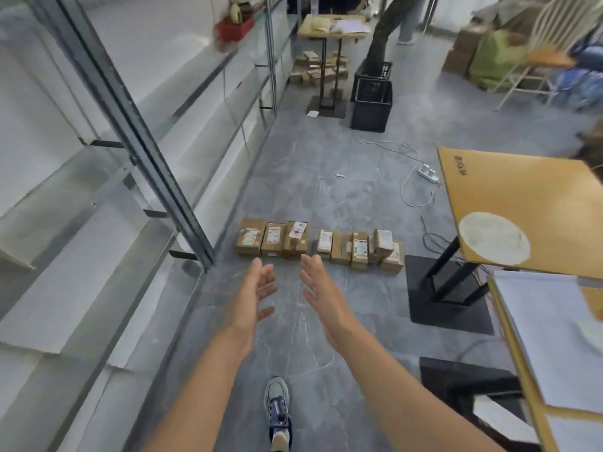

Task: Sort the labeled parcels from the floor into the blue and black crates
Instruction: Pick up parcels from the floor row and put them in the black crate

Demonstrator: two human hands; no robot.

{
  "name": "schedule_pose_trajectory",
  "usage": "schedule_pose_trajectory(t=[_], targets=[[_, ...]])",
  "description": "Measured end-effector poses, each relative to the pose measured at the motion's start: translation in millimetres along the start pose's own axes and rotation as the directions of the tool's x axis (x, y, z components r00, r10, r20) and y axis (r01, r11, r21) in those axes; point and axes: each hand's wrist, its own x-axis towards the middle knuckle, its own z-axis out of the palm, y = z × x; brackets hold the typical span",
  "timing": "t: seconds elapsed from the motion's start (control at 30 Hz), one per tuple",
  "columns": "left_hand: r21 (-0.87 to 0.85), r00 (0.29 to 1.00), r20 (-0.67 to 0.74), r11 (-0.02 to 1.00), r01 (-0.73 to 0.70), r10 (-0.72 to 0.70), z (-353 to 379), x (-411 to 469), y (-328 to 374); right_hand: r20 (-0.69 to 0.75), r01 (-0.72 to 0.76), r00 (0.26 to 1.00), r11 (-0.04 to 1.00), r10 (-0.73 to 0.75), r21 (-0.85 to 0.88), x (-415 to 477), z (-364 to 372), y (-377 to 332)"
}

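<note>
Both hands are stuck out front, palms facing each other, nothing in them. The left hand [257, 288] has its fingers [266, 278] loosely spread and a bit bent; the right hand [318, 288] has its fingers straighter and closer together. The parcels [319, 244] sit in a row on the floor [326, 177] at 12 o'clock, just past the fingertips, none touched. The black crates [372, 106] stand well beyond, around 1 o'clock. A table [522, 207] is at 3 o'clock.
</note>
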Motion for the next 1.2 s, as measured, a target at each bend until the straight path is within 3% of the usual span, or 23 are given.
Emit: schedule_pose_trajectory(t=[0.27,0.53,0.93,1.2], targets=[[0.083,0.983,0.149,0.992,0.097,-0.108,20,135,40,-0.202,-0.083,0.975,0.996,0.089,0.037,105,-25,-31],[0.198,0.955,0.182,0.96,0.196,-0.233,64,236,53,-0.303,-0.129,0.939,0.984,0.162,0.126,189,-70,-45],[0.266,0.918,0.103,0.9,0.346,-0.384,196,382,63,-0.289,-0.241,0.91,0.947,0.296,0.211,349,-214,-63],[0.302,0.884,0.07,0.854,0.423,-0.463,242,456,64,-0.256,-0.324,0.896,0.929,0.362,0.179,429,-263,-70]])
